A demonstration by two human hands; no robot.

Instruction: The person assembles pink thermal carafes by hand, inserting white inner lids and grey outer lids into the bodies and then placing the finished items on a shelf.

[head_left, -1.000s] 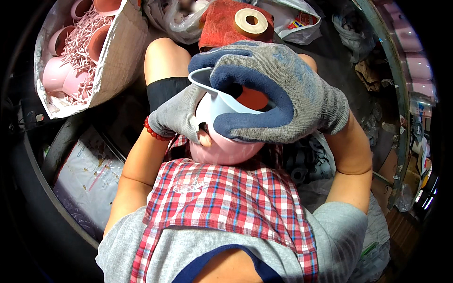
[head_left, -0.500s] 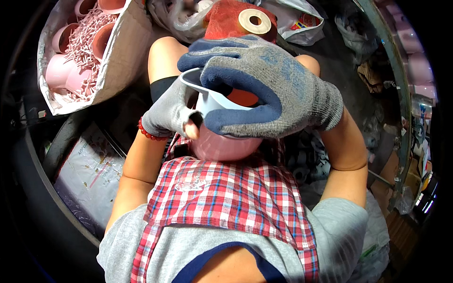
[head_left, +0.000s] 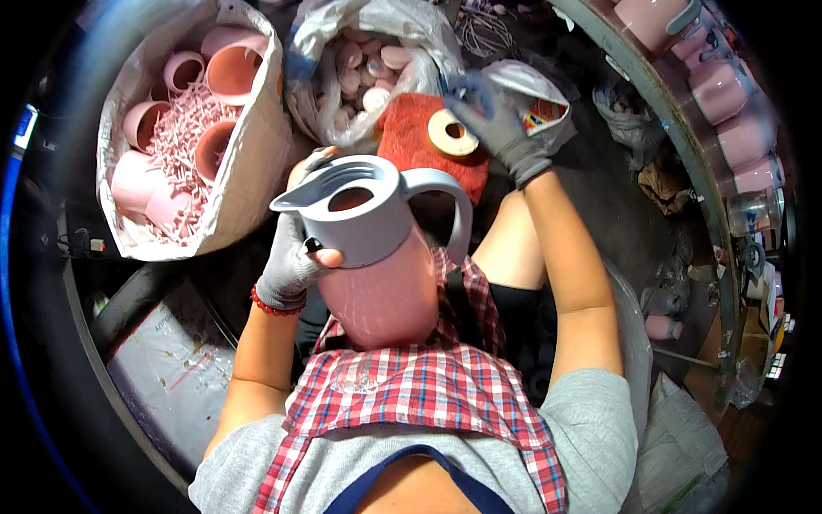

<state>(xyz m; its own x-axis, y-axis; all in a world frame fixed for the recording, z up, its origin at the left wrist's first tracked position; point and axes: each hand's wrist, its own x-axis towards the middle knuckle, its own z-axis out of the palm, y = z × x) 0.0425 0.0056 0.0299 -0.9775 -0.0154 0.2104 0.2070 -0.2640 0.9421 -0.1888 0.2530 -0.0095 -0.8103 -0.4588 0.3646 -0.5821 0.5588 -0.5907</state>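
Note:
A thermos jug [head_left: 381, 295] with a pink body leans on my lap against the red plaid apron [head_left: 411, 390]. Its pale grey-blue collar [head_left: 364, 227] has a spout to the left, a handle to the right and a round opening on top. My left hand [head_left: 295, 248], in a thin grey glove with bare fingertips, grips the jug from the left. My right hand [head_left: 497, 128], in a grey and blue work glove, reaches out beside a cream tape roll [head_left: 452, 133] on a red cloth [head_left: 407, 124]. Its fingers are blurred, and whether they hold anything is unclear.
At far left, a white sack [head_left: 248, 197] holds pink jug bodies [head_left: 141, 184] among pale pink strips. Behind the cloth, an open plastic bag [head_left: 300, 94] contains pink round lids [head_left: 374, 97]. Finished-looking pink jugs [head_left: 719, 90] line a metal-edged rack [head_left: 676, 137] on the right.
My right hand has left the jug's top and moved forward to the tape roll. The jug now stands more upright, its handle and opening showing, still in my left hand. The view has shifted.

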